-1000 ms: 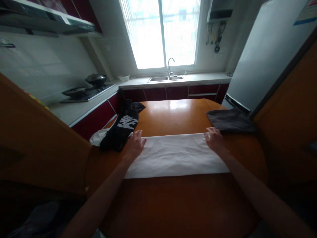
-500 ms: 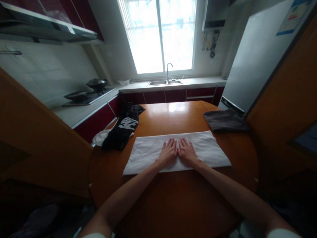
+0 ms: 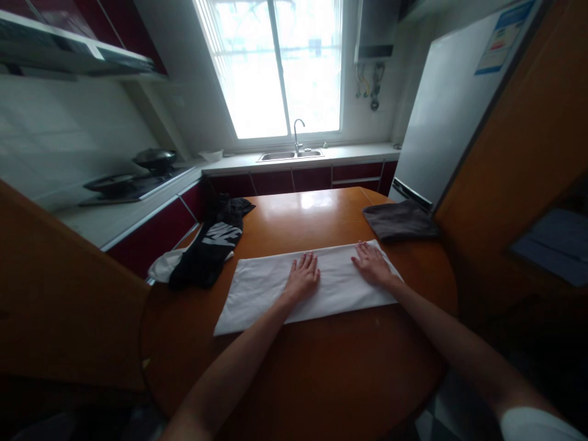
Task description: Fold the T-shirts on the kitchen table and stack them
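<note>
A white cloth (image 3: 257,288), folded into a long strip, lies flat across the orange wooden table (image 3: 321,367). My left hand (image 3: 302,275) rests palm down on the strip's middle, fingers spread. My right hand (image 3: 371,263) lies flat on the strip near its right end, fingers apart. Neither hand grips anything.
A black garment with white lettering (image 3: 209,245) lies over a white one at the table's left edge. A folded dark grey cloth (image 3: 399,219) sits at the far right. Beyond are a counter with a sink (image 3: 289,155), a stove with pans (image 3: 133,177) and a fridge (image 3: 441,116).
Both hands came from the strip's far ends to its middle; now my right hand has slid back toward the right end. The view has shifted a little.
</note>
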### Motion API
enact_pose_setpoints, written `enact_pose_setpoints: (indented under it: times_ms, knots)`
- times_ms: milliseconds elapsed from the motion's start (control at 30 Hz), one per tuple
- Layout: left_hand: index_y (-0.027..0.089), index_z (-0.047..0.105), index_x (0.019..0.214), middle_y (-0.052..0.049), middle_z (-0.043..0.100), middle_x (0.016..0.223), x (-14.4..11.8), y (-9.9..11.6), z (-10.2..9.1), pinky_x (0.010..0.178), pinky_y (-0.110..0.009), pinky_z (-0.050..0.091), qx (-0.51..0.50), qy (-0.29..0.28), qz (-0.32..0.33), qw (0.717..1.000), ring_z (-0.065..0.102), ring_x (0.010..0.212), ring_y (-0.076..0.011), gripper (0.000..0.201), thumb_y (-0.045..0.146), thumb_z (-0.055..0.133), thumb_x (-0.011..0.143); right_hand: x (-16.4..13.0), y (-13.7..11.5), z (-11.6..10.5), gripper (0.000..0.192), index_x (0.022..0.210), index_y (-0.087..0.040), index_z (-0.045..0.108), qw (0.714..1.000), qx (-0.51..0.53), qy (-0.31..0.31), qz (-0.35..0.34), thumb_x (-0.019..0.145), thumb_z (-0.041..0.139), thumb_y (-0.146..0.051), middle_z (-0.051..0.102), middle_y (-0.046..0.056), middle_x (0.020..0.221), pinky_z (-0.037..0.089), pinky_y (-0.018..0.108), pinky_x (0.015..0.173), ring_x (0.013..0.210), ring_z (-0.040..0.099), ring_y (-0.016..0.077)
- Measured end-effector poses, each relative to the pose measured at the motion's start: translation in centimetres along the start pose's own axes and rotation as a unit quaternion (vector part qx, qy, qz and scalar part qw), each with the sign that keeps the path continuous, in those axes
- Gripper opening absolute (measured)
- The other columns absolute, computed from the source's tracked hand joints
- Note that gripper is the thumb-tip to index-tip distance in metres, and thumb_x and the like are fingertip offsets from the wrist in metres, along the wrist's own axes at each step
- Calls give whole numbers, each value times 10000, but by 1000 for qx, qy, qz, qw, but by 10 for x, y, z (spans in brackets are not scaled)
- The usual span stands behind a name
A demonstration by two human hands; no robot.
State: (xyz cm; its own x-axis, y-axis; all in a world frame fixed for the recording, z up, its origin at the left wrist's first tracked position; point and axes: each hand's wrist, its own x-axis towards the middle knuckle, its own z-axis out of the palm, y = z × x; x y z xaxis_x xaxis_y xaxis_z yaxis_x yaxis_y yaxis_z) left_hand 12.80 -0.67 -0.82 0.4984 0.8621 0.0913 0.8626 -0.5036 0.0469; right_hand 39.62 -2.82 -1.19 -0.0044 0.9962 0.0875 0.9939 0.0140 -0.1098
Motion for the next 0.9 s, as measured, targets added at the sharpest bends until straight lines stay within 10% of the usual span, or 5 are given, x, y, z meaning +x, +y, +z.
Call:
enact_pose_setpoints:
  times_ms: [167,533,900]
  knots:
    - [144,308,1583,-84,214,1664,1,0,0,1233,-525,197,-5,1,-3,1000,179,1545,-248,596,355,249,1029,4,35,-8,650,1574,-77,292,996,-30,16,78,1048,216,-449,207,140,1659,90,550,1227,1543,158,256]
    - [166,327,1576,-99,254,1654,0,1,-2,1222,-542,216,-10,11,2,1000,210,1536,-266,575,322,295,1024,6,-105,-8,612,1575,-66,285,995,66,27,-66,997,302,-268,179,153,1660,121,508,1227,1546,151,228]
    - [192,338,1571,-73,284,1646,6,-2,0,1244,-525,152,-22,31,40,998,196,1540,-238,556,344,290,1038,7,-110,6,599,1570,-105,319,992,89,2,-90,1021,295,-344,236,107,1655,69,498,1234,1546,146,229]
